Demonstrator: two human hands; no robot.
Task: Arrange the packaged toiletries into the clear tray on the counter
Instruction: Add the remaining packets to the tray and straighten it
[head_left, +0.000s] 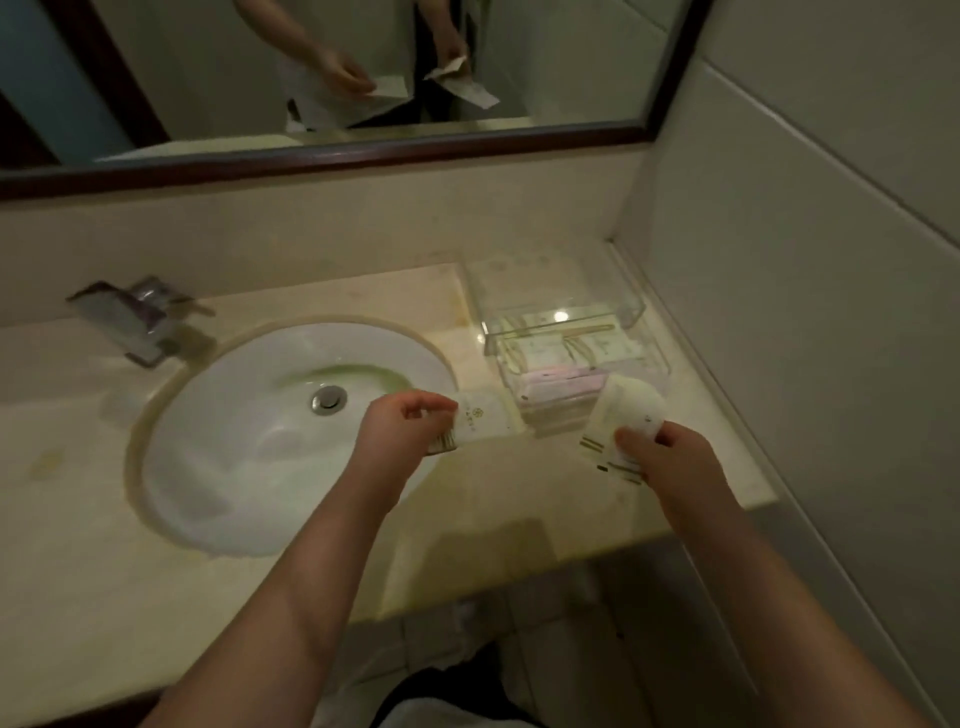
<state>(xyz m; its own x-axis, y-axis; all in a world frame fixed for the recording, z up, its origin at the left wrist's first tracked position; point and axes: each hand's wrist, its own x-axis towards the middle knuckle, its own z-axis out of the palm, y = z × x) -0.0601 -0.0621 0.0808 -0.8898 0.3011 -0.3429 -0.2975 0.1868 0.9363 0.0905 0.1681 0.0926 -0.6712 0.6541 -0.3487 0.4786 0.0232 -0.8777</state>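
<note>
A clear tray (638, 312) stands on the counter's back right corner and holds several flat packets, some white with gold print, some pink. My left hand (402, 431) pinches a white packaged toiletry (480, 423) just left of the tray, over the sink's right rim. My right hand (670, 457) grips a second white packet (626, 415) with gold stripes, held over the tray's front right corner. Both packets are above the counter, apart from each other.
A round white sink (249, 436) with a metal drain fills the counter's left middle. A chrome faucet (140, 322) stands behind it. The tiled wall (805, 312) runs close along the right. A framed mirror (363, 156) hangs above the backsplash.
</note>
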